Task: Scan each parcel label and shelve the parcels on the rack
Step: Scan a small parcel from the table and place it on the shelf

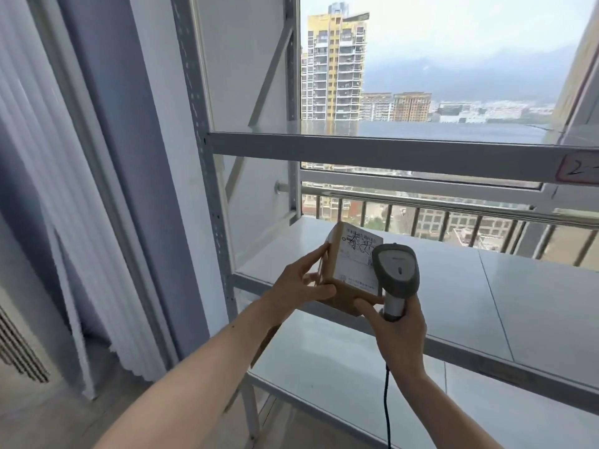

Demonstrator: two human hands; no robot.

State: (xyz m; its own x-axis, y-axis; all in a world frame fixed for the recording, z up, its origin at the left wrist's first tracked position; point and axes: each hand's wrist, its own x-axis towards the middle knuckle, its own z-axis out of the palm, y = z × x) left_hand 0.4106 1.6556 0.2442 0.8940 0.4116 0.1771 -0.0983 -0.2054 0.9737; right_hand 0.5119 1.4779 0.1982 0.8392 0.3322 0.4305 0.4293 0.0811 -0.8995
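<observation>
Grey metal rack (372, 150) behind — left hand (299, 283) grips cardboard parcel (350, 270), right hand (400, 322) clasps scanner (397, 270).

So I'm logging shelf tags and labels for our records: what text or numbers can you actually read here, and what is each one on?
"2-": handwritten on the red-edged tag on the rack's upper beam; the rest is cut off by the picture edge.
Parcel label: barcode, printed lines and black marker scrawl, too blurred to read.
Scanner head: small marking, too small to read.
</observation>
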